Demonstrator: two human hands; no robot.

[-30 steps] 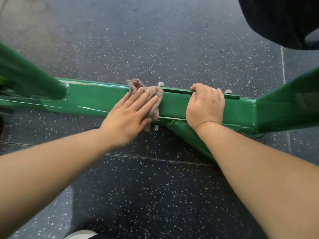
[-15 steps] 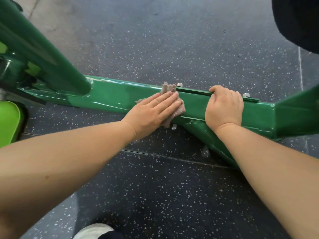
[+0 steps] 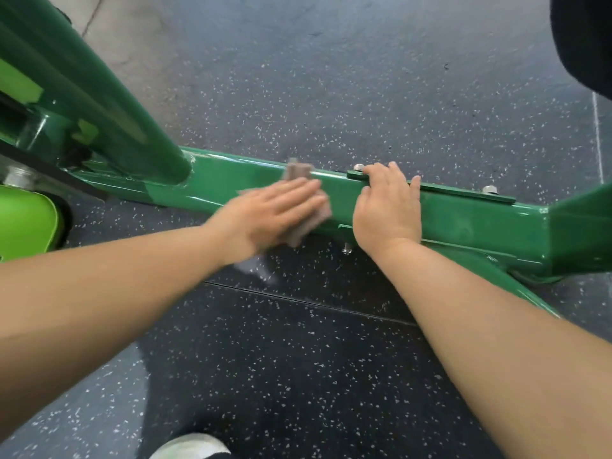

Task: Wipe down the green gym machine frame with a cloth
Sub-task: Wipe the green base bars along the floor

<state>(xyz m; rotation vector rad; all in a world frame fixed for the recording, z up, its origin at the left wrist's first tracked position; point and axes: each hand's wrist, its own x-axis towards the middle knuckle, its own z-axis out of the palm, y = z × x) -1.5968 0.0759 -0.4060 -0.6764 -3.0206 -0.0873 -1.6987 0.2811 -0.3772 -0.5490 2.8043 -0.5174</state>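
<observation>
Left hand [image 3: 275, 213] flat, pressing the cloth [image 3: 299, 200] on the green frame [image 3: 463, 220]; right hand [image 3: 389, 210] grips the rail; angled tube [image 3: 99, 104] at ten o'clock.

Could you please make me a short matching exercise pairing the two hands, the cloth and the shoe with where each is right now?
1. left hand
2. right hand
3. cloth
4. shoe

A. curled over the green frame's top edge
B. on the speckled floor, bottom of view
C. flat on the cloth
D. pressed against the frame

Pairs: 1-C, 2-A, 3-D, 4-B
</observation>
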